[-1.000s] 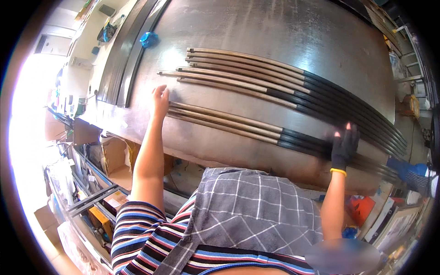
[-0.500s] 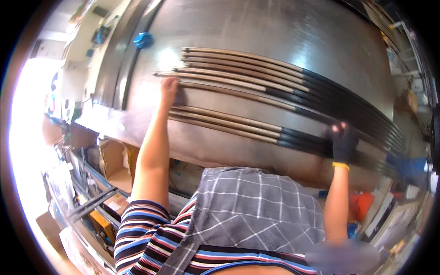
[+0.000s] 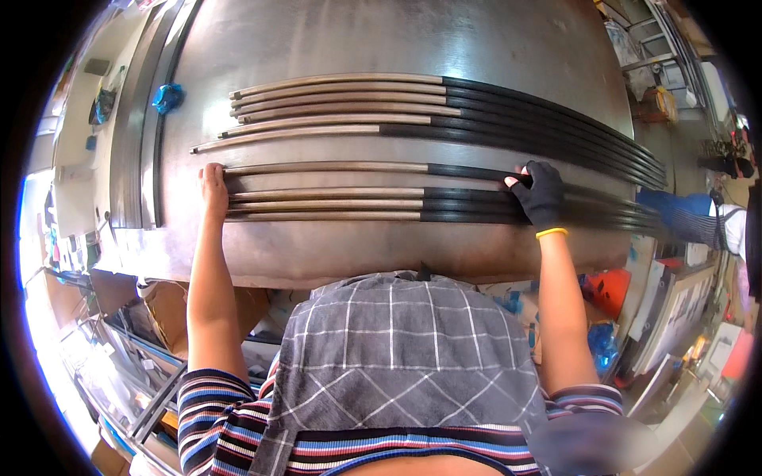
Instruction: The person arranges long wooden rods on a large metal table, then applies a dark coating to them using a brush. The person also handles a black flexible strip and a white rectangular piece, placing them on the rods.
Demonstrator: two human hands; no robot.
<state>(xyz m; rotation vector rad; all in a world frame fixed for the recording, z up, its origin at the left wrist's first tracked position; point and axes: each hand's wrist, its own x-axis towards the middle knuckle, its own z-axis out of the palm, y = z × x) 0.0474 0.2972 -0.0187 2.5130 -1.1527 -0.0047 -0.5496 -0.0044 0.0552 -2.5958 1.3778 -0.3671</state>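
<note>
On tabletop (image 3: 349,247), spotted at 10 o'clock: crumpled blue wrap (image 3: 167,98). With left hand (image 3: 212,190), between 9 and 10 o'clock, touching left end of single tan-and-black rod (image 3: 373,166); cannot tell if pinching or just pressing. Laid near 12 o'clock, between larger rod group (image 3: 341,99) on 12 o'clock side and three rods (image 3: 341,205) on 6 o'clock side. With gloved right hand (image 3: 543,197), between 2 and 3 o'clock, pinching same rod's black part in grip.
</note>
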